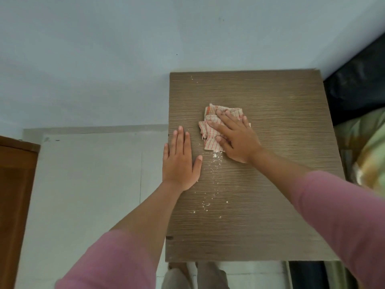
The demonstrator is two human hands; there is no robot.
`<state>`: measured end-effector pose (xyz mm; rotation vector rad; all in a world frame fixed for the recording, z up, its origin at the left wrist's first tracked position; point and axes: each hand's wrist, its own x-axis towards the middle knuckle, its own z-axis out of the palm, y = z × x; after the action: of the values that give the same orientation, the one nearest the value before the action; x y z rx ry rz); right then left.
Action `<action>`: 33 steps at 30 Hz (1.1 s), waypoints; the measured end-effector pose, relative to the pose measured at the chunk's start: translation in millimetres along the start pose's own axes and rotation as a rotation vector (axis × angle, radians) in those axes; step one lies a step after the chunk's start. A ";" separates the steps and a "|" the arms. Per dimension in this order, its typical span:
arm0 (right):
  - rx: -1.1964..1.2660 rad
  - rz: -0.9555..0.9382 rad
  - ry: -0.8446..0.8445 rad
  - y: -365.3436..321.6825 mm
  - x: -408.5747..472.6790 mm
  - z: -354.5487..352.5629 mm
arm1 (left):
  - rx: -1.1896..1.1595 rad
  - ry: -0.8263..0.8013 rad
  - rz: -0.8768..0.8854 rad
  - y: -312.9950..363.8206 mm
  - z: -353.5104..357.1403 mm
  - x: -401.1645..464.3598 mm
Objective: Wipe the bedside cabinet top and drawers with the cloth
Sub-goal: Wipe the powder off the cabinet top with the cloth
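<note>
Crumbs (211, 163) are lying scattered across the bedside cabinet top (281, 184). Right hand (235, 138) is pressing the cloth (210, 130) flat mid-top, fingers spread, likely gathering them; left hand (180, 161) is resting open, empty, at the edge, probably bracing.

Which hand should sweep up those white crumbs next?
The right hand, probably: it presses the cloth flat, just beyond the crumbs. The left hand lies bare at the cabinet top edge.
</note>
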<state>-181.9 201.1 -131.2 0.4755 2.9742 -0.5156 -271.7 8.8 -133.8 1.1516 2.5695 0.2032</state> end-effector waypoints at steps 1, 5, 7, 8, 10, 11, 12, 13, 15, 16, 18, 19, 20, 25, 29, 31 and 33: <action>0.001 0.014 0.006 -3.3 -8.1 2.0 | -0.007 -0.024 -0.002 1.1 -2.1 0.8; 0.036 0.079 -0.007 -17.5 -36.9 6.6 | -0.097 -0.162 -0.014 4.3 -20.0 -2.5; 0.050 0.102 -0.006 -25.8 -52.2 9.5 | -0.119 -0.128 0.009 3.4 -24.2 -22.3; 0.053 0.110 -0.002 -29.8 -59.7 11.1 | -0.125 -0.101 0.028 2.7 -22.6 -36.8; 0.063 0.129 -0.002 -37.5 -73.9 13.9 | -0.124 -0.064 0.072 1.3 -13.5 -70.1; 0.068 0.139 -0.001 -41.4 -80.9 15.5 | -0.118 -0.054 0.088 0.2 -6.6 -87.5; 0.075 0.147 0.005 -45.6 -87.6 17.4 | -0.108 -0.049 0.095 -1.0 0.7 -104.8; 0.084 0.156 0.013 -49.7 -94.4 19.7 | -0.095 -0.046 0.098 -2.3 8.4 -121.7; 0.097 0.167 0.028 -57.4 -108.4 25.4 | -0.077 -0.050 0.099 -5.3 23.3 -151.9; 0.097 0.168 0.034 -60.6 -114.8 28.9 | -0.070 -0.052 0.099 -6.6 29.3 -163.2; 0.099 0.170 0.045 -66.5 -126.0 34.6 | -0.047 -0.038 0.100 -7.7 37.0 -174.6; 0.104 0.171 0.049 -69.0 -131.1 37.0 | -0.034 -0.021 0.100 -7.6 39.2 -176.0; 0.107 0.173 0.051 -71.1 -135.8 39.7 | -0.024 -0.006 0.103 -7.6 40.9 -175.8; 0.099 0.157 0.065 -80.4 -158.8 49.1 | -0.012 0.027 0.131 -9.2 44.4 -174.6; 0.083 0.125 0.069 -83.7 -175.6 55.5 | 0.010 0.046 0.134 -9.2 45.4 -173.5; 0.079 0.110 0.080 -85.9 -185.9 58.8 | 0.016 0.052 0.137 -9.0 45.7 -174.0; 0.084 0.100 0.091 -89.0 -197.6 63.1 | 0.022 0.065 0.142 -8.8 46.1 -175.0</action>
<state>-20.8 43.0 -135.6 0.6692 3.0032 -0.6275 -152.7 -127.6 -139.4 1.3587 2.5528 0.2491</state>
